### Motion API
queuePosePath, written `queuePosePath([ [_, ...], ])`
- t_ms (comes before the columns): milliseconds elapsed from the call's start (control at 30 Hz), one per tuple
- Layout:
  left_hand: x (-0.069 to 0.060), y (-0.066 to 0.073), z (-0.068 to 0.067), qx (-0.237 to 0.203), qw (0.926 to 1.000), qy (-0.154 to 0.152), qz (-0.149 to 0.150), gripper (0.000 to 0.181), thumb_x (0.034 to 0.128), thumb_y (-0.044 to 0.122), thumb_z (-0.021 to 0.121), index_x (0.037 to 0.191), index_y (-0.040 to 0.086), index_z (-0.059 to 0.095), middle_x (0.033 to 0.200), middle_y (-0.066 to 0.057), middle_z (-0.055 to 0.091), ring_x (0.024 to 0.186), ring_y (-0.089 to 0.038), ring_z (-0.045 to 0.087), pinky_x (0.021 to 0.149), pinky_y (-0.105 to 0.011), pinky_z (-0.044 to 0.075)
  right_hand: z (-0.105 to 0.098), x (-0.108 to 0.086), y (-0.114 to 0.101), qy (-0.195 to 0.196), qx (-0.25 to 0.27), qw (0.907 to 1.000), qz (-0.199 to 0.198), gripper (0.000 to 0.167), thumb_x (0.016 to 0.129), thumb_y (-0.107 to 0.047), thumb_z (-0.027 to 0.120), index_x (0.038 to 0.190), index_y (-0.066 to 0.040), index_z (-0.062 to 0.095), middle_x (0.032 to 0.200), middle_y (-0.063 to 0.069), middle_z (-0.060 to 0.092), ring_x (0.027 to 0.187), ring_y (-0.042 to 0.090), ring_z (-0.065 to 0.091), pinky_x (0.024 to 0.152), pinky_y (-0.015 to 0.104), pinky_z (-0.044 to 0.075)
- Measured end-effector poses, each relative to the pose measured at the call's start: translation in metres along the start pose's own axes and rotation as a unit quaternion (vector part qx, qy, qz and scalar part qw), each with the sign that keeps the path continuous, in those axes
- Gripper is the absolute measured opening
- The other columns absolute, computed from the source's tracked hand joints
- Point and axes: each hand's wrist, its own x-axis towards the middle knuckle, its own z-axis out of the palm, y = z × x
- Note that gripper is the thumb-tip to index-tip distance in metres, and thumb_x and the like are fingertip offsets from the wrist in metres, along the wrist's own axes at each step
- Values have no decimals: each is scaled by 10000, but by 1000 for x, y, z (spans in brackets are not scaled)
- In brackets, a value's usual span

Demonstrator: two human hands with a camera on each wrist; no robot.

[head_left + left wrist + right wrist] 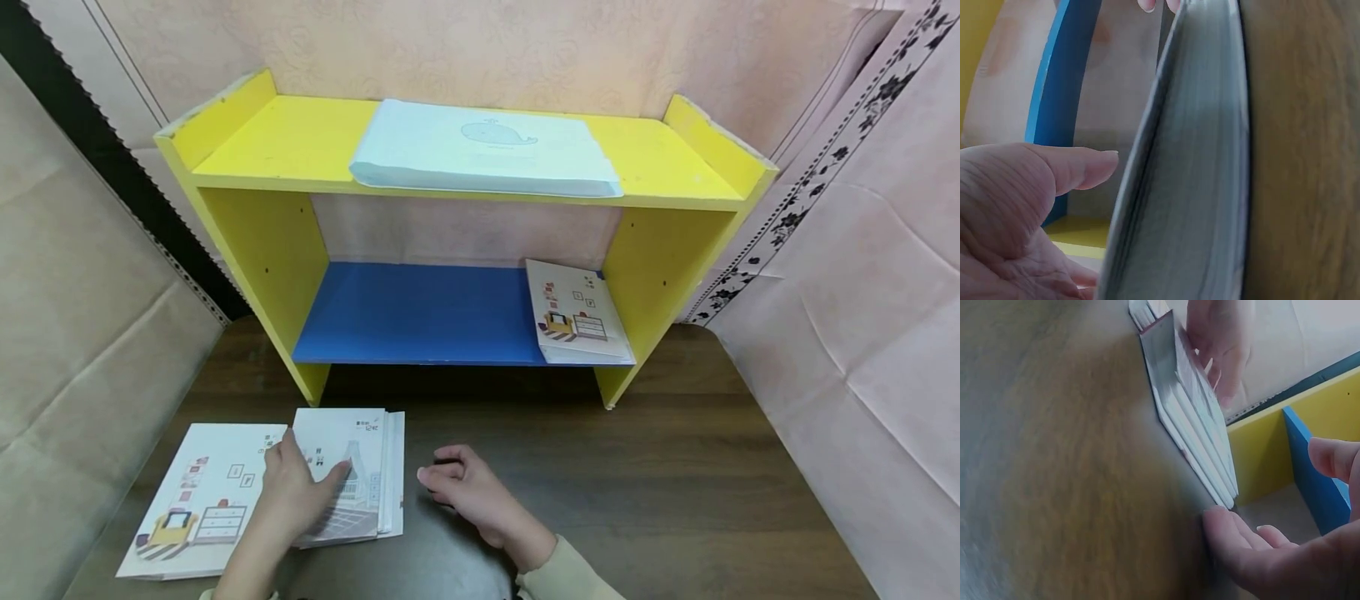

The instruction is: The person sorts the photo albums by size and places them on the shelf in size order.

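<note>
My left hand is over a stack of white books on the table, thumb spread to the right above the top cover. In the left wrist view the thumb is straight and apart from the thick page edges. My right hand lies a short way to the right of this stack, fingers loosely bent, with nothing held. The right wrist view has its fingertips close to the ends of the books; whether they touch cannot be told. Left of my left hand lies another illustrated white book.
A yellow shelf unit with a blue lower board stands behind the books. Another white book leans at the lower shelf's right end. A pale blue whale-print packet lies on top. Fabric sheets hang at both sides.
</note>
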Motion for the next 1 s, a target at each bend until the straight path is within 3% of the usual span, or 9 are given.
queuePosePath([
  [167,-1,-4,1,30,9999,-154,-9,1124,885,439,662,1433,-172,-107,1359,-507,84,1220,-682,217,963,-691,300,6,2,2,-143,280,9995,-7,670,889,-288,719,1374,37,388,1175,140,584,1105,279,583,950,450,476],
  [400,-2,-3,3,-94,9989,-314,324,1112,876,395,689,1439,-174,-82,1414,-492,77,1284,-643,157,1013,-675,242,11,2,-5,-282,528,9980,191,617,930,-234,667,1391,61,383,1252,170,544,1173,255,539,1018,458,415],
  [667,-5,1,2,-588,9948,-719,424,1109,887,413,678,1465,-121,-104,1486,-421,30,1350,-581,95,1065,-659,154,11,1,-8,-194,431,9985,265,611,940,-217,646,1390,97,377,1295,175,528,1225,259,497,1049,464,378],
  [800,-7,4,3,-912,9912,-746,607,1036,899,364,677,1493,-86,-43,1506,-370,105,1370,-536,150,1077,-637,182,8,2,-7,-52,265,9993,244,623,939,-233,645,1387,109,380,1308,172,517,1233,270,491,1047,456,384],
  [1000,-11,10,3,-1116,9885,-795,635,1000,905,386,669,1495,-88,15,1489,-364,198,1363,-504,228,1079,-616,220,4,0,-4,77,153,9995,271,693,929,-236,652,1390,162,323,1264,189,529,1164,288,533,998,443,433],
])
